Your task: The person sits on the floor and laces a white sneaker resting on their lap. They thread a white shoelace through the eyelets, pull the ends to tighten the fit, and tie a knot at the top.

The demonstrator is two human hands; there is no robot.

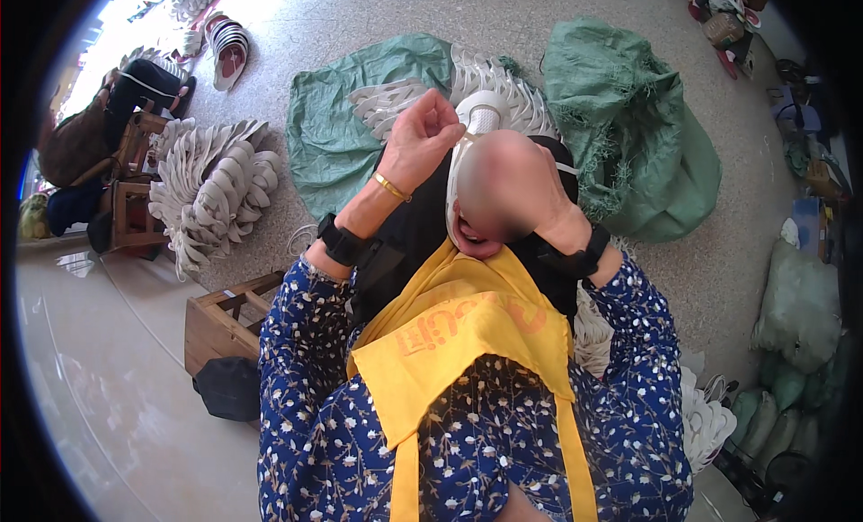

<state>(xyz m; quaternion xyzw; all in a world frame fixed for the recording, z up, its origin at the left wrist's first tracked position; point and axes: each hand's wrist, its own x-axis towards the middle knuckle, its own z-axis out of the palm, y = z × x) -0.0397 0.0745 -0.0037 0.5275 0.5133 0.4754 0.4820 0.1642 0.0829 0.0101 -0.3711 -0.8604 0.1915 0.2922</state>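
A white shoe lies lengthwise over my lap, with its pinkish-red inside showing near the yellow apron. My right hand is wrapped over the shoe's right side; a blurred patch hides part of its fingers. My left hand is raised at the shoe's left side, the fingertips pinched together close to its edge. Whatever is in that pinch is too small to make out.
Green woven sacks lie on the speckled floor beyond my knees, with white shoe parts between them. More white shoe parts are heaped at the left. A wooden stool stands by my left side. Stacked shoes lie farther off.
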